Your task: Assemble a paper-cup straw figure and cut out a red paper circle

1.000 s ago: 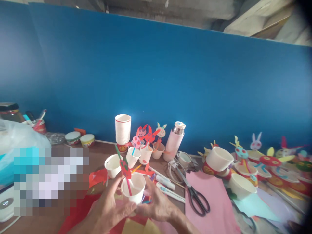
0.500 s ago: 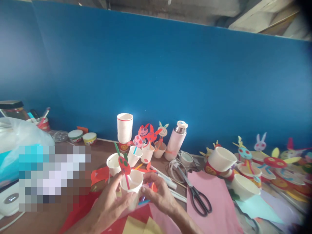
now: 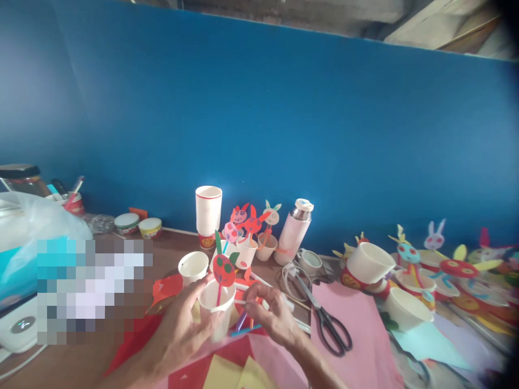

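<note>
My left hand (image 3: 188,319) is wrapped round a white paper cup (image 3: 221,324), held upright above the coloured paper. Out of the cup rises a red paper face (image 3: 224,270) with green eyes and green ears, on a pink stem. At the cup's right side my right hand (image 3: 270,313) is closed, thumb and finger pinched on what looks like a thin white stick (image 3: 240,302) reaching to the cup. Where the stick meets the cup is not clear. Behind stand another white paper cup (image 3: 193,266) and several cups with paper animal faces (image 3: 253,221).
Black-handled scissors (image 3: 332,329) lie on pink paper (image 3: 360,335) to the right. A stack of paper cups (image 3: 208,210) and a pink flask (image 3: 292,232) stand by the blue partition. More cups with paper animals (image 3: 409,256) crowd the far right. Yellow paper (image 3: 223,373) lies in front.
The red face has shifted right, now stands more upright and faces me. My right hand has moved slightly right, away from the cup, and the thin white stick shows between them.
</note>
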The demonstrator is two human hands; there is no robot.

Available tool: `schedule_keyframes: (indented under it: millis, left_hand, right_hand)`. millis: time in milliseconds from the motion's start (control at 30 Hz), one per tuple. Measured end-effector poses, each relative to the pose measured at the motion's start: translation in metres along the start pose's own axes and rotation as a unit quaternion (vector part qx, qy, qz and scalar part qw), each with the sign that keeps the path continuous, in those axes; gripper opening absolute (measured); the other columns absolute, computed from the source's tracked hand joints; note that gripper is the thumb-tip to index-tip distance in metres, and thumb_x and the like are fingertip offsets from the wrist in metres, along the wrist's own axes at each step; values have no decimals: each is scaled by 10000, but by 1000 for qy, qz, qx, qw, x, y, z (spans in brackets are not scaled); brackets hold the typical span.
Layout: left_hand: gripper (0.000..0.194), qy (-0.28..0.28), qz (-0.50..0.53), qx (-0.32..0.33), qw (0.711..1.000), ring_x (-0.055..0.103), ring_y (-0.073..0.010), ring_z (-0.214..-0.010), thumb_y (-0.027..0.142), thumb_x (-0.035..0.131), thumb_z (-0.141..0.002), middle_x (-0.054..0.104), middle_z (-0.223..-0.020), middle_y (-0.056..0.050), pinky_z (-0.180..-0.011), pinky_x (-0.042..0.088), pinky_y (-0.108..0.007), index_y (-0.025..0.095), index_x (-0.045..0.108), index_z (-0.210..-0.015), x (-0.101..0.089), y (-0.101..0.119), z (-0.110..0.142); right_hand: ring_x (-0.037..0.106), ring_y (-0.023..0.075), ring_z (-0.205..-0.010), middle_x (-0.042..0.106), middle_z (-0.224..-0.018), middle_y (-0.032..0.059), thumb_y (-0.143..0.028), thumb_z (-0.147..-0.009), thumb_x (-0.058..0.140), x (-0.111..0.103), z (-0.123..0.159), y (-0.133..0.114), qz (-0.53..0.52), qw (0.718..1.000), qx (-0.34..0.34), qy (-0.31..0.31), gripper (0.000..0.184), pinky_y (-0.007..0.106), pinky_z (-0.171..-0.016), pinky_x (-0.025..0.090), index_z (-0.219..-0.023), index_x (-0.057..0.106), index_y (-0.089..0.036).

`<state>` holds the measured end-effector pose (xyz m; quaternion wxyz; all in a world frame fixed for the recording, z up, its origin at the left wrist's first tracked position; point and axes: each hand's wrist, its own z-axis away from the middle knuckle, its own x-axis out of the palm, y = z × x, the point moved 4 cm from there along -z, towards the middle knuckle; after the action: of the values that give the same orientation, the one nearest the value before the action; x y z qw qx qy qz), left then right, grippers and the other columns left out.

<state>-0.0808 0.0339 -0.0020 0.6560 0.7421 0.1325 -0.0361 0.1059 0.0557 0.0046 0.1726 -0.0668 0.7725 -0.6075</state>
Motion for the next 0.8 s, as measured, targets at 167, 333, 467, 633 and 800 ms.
schedule_keyframes:
  millis: [167, 333, 467, 633, 800]
  left_hand:
    - [502, -18, -52, 35, 998, 551, -319, -1121, 372, 714, -618, 643, -1169, -46, -1001, 407, -366, 286, 629, -1105, -2, 11, 0]
    - [486, -7, -57, 40, 998, 553, -336, -1108, 336, 750, -568, 666, -1126, -53, -984, 410, -377, 316, 665, -1046, -1, 17, 3]
    - [533, -20, -91, 39, 995, 571, -330, -1076, 383, 754, -563, 661, -1129, -72, -918, 451, -381, 296, 641, -1077, 2, 6, 3]
    - [568, -49, -99, 34, 993, 567, -318, -1079, 422, 713, -606, 648, -1159, -98, -912, 442, -405, 258, 588, -1136, 3, -3, 2]
    - [574, -45, -77, 30, 996, 546, -307, -1119, 458, 687, -635, 628, -1200, -77, -919, 442, -356, 253, 557, -1155, 1, -4, 0]
  right_hand:
    - [483, 127, -592, 559, -645, -1, -281, -766, 559, -4, -1, -1, -19, 1000, 12, 17, 179, 217, -557, 388, -638, 547, -156]
    - [526, 140, -636, 595, -683, 13, -318, -776, 609, -1, 0, 7, -72, 997, 16, 32, 189, 226, -600, 415, -703, 609, -143]
    - [530, 126, -607, 592, -675, 3, -350, -784, 632, 5, 0, 24, -118, 992, 27, 48, 210, 216, -584, 421, -732, 608, -148]
    - [521, 112, -558, 594, -660, 9, -439, -780, 644, 14, -1, 34, -148, 986, 39, 60, 295, 199, -524, 408, -779, 604, -147]
    - [588, 161, -704, 607, -767, 36, -505, -786, 625, 13, 0, 21, -197, 979, 31, 54, 362, 269, -673, 469, -893, 592, -160]
